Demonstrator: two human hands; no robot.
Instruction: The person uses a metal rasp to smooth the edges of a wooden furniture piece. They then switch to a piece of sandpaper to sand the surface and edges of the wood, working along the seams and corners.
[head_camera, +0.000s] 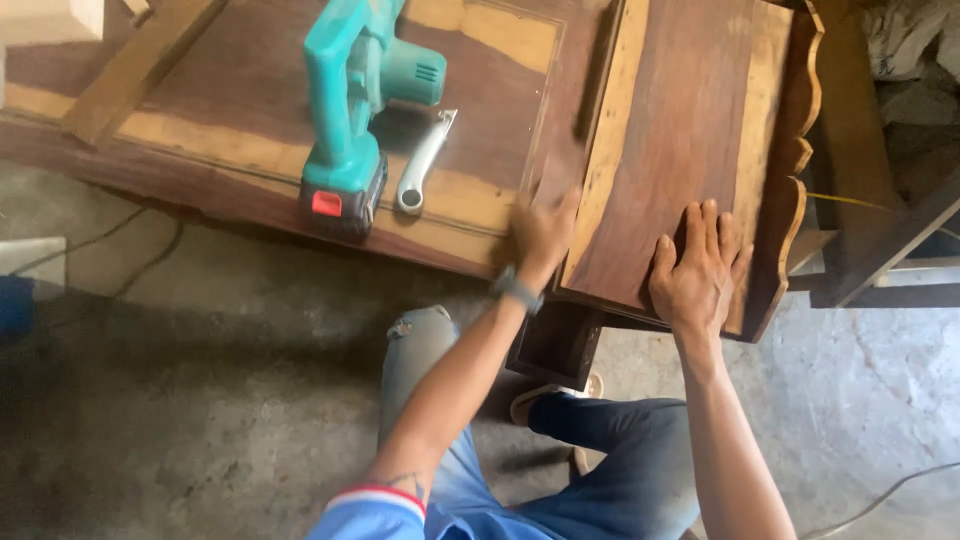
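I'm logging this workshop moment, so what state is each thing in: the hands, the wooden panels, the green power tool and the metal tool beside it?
Left hand: blurred, at the edge of the large panel; grip unclear.
Right hand: open, fingers spread flat on the small panel.
Small wooden panel: lying flat, scalloped edge on the right.
Large wooden panel: lying flat, carrying both tools.
Green cordless power tool: resting on the large panel, untouched.
Metal tool: lying flat beside it, untouched.
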